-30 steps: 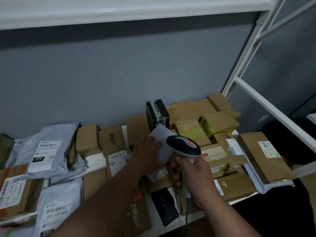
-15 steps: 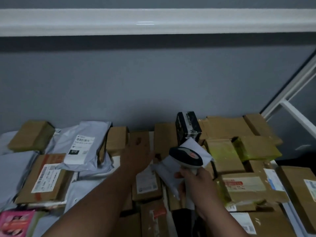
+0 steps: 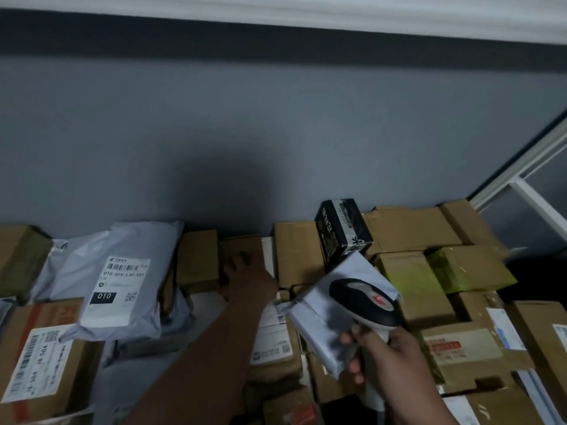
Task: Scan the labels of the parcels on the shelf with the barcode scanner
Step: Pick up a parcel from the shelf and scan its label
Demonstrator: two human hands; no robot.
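Your right hand (image 3: 395,360) grips the scanner (image 3: 365,305); left hand (image 3: 248,280) reaches, fingers spread, onto a box (image 3: 242,256) — grey mailer (image 3: 122,271) beside it.

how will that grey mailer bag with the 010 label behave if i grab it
The grey mailer bag will probably be floppy: its plastic is creased and sags over the cardboard box below. It looks light for its size. The smooth film may slip, so pinch an edge.

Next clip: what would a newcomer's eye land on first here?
The grey and black barcode scanner with a red button, gripped in the right hand at lower right over a small grey plastic mailer. Then the left hand, reaching to a small brown cardboard box at the back wall.
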